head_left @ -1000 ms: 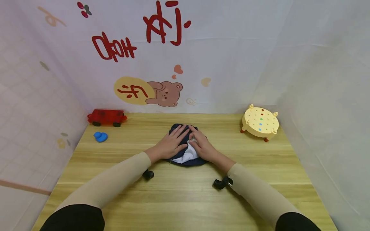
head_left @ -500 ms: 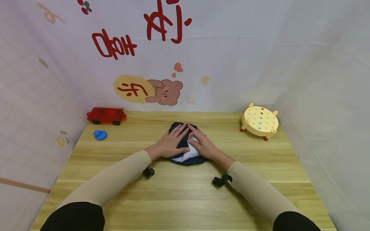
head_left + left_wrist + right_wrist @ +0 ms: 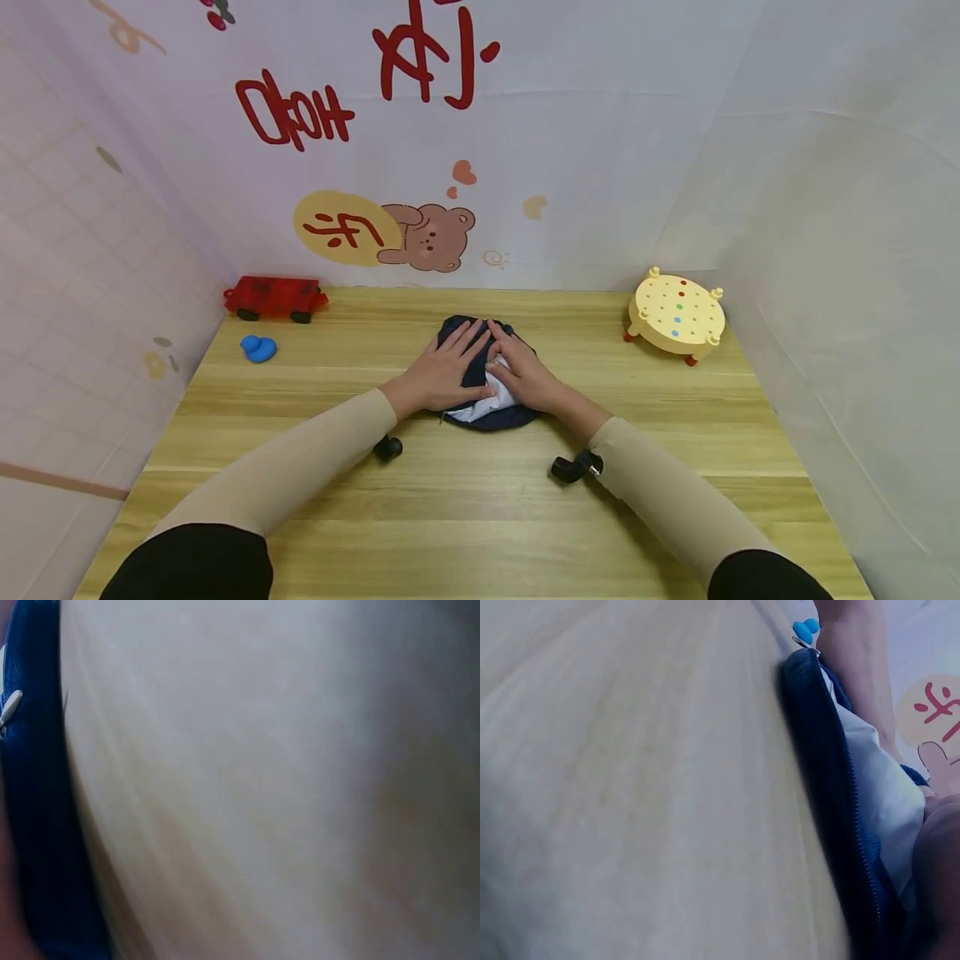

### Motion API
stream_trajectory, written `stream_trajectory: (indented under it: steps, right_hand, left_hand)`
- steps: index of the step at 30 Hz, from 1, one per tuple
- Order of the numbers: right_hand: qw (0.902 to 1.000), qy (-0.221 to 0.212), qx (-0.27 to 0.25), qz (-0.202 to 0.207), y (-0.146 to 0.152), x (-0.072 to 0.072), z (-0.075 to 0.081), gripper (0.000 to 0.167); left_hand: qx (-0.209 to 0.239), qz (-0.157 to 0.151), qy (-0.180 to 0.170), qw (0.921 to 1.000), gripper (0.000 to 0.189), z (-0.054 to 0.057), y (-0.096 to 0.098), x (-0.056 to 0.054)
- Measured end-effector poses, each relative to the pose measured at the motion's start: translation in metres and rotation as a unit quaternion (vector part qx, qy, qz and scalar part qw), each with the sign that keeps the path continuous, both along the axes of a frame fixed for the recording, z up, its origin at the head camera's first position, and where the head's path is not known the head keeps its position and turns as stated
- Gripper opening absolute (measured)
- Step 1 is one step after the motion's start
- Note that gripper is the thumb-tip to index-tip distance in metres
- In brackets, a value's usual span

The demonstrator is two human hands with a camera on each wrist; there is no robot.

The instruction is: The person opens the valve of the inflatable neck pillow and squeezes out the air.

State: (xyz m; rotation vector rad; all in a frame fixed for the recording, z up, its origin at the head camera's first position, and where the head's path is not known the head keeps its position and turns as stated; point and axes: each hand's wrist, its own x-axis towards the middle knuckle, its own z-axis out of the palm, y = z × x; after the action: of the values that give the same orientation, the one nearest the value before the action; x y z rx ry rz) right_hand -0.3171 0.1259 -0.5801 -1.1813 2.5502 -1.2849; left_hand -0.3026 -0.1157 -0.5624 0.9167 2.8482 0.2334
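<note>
A navy zippered pouch (image 3: 491, 419) with white lining (image 3: 474, 410) showing lies on the wooden table, under both hands. My left hand (image 3: 441, 373) rests flat across its left side, fingers straight and spread. On the right side, my right hand (image 3: 528, 382) has one finger stretched along the top, while a bent finger and the thumb pinch the pouch by the white lining. The right wrist view shows the opened zipper (image 3: 855, 802) along the navy edge, with the lining bulging out. At the left edge of the left wrist view, a pale zipper pull (image 3: 10, 707) hangs against the navy cloth.
A red toy wagon (image 3: 275, 297) and a blue toy duck (image 3: 258, 348) stand at the back left. A yellow round toy stool (image 3: 677, 315) with pegs sits at the back right. White printed cloth (image 3: 585, 150) walls the table at the back and both sides.
The left thumb has shifted slightly right over the white lining. Both hands otherwise stay in place on the pouch; the head view has tilted slightly.
</note>
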Motion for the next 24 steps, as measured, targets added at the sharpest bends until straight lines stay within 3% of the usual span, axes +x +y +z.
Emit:
stream_trajectory:
  steps: [9,15,19,24]
  right_hand:
    - [0.9998,0.009,0.005,0.015,0.0012,-0.002,-0.0015,0.009]
    - [0.9996,0.006,0.004,0.027,0.0026,-0.0018,-0.0055,0.011]
    - [0.9996,0.013,0.009,0.023,0.0017,-0.002,-0.0019,0.008]
    - [0.9988,0.021,0.045,0.007,0.0007,-0.0012,0.0013,0.008]
  left_hand:
    - [-0.015,0.008,-0.006,0.9998,0.112,-0.0037,0.0016,-0.0025]
    - [-0.013,0.008,-0.012,0.9998,0.112,-0.0022,0.0021,0.0014]
    - [-0.009,0.005,-0.002,0.9999,0.111,0.0035,0.0025,0.0029]
    - [-0.02,0.007,-0.001,0.9998,0.112,-0.0024,0.003,-0.0026]
